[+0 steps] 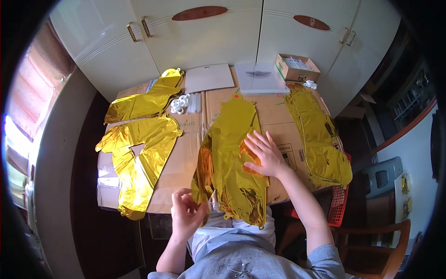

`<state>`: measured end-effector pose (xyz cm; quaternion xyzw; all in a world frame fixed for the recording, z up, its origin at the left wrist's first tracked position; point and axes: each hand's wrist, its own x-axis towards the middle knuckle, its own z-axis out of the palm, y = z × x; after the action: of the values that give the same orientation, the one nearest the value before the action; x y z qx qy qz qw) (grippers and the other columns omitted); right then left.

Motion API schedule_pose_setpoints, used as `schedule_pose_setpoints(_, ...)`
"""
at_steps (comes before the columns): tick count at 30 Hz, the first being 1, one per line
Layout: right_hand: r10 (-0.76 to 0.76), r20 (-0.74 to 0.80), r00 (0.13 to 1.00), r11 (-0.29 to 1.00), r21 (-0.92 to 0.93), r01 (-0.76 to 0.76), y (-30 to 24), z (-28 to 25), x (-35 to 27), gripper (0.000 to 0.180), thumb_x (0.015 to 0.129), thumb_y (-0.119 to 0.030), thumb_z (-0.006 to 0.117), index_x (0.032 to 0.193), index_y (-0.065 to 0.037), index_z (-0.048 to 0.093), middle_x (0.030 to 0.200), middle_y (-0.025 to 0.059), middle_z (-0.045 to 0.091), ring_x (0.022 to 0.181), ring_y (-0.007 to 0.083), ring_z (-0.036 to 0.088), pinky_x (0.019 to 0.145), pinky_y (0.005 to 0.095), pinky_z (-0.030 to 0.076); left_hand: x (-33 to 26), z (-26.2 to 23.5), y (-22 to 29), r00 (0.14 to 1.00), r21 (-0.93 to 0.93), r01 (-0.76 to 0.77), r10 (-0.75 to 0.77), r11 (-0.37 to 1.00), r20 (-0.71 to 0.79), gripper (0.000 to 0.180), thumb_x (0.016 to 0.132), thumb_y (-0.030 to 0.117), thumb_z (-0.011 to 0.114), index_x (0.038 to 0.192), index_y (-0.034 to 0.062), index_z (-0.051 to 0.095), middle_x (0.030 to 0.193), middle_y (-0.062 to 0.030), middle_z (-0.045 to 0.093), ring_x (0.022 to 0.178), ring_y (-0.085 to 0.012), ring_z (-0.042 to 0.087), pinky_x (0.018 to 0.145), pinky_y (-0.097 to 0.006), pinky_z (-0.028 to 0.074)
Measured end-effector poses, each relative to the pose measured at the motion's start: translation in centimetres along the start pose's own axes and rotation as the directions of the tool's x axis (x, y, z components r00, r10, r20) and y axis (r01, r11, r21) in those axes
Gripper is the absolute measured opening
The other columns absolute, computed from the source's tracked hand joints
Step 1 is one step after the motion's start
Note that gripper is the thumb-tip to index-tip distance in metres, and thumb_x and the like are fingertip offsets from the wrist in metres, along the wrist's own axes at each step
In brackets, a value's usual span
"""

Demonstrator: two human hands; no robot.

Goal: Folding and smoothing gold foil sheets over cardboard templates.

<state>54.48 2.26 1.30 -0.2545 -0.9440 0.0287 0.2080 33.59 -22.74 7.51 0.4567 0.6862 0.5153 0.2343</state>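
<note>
A flat gold foil balloon [232, 139] lies in the middle of a cardboard-covered table [186, 158], its lower end hanging over the near edge. My right hand [262, 153] rests flat on it with fingers spread, pressing its right side down. My left hand [186, 211] pinches the balloon's lifted left edge near the table's front, fingers closed on the foil.
More gold foil balloons lie at the left [137, 162], at the back left [144, 100] and along the right [318, 135]. White plastic pieces [180, 103], a white sheet [209, 77], a clear packet [260, 76] and a small cardboard box [297, 67] sit at the back. White cabinets stand behind; a wooden chair [376, 242] is at the right.
</note>
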Motion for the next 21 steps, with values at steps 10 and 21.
schedule_pose_setpoints(10, -0.154, -0.196, 0.968, 0.957, 0.213, 0.195, -3.8, -1.9, 1.2, 0.02, 0.085, -0.019, 0.066, 0.103, -0.011, 0.07, 0.11, 0.005, 0.067, 0.111, 0.0226, 0.058, 0.1, 0.0416, 0.041, 2.2, 2.6, 1.7, 0.972, -0.016, -0.232, 0.232, 0.973, 0.03, 0.048, 0.075, 0.001, 0.076, 0.112, 0.0003, 0.044, 0.091, -0.0103, 0.059, 0.072, -0.0157, 0.057, 0.063, -0.028, 0.047)
schedule_pose_setpoints(21, -0.406, 0.041, 0.913, 0.863, 0.344, 0.369, -10.0, 0.5, 2.4, 0.011, 0.075, -0.01, 0.061, 0.084, -0.013, 0.066, 0.088, 0.006, 0.056, 0.097, 0.0236, 0.056, 0.096, 0.0417, 0.038, 2.9, 0.4, -0.1, 0.983, -0.038, -0.178, 0.176, 0.983, -0.051, 0.043, 0.078, -0.003, 0.069, 0.112, 0.0025, 0.043, 0.087, -0.0066, 0.058, 0.075, -0.0125, 0.049, 0.069, -0.026, 0.043)
